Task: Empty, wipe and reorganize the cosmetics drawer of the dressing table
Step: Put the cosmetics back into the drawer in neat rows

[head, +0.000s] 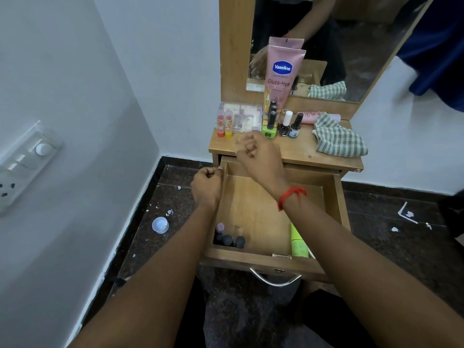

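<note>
Drawer (pixel 253 207) open; left hand (pixel 207 187) fisted on rim; right hand (pixel 258 153) curled above.

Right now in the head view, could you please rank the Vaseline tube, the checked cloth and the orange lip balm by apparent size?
1. Vaseline tube and checked cloth: too close to rank.
2. Orange lip balm, clearly smallest.

Open drawer (pixel 253 212), 2 curled hands, left (pixel 207 188) and right (pixel 258 153), above it
</note>
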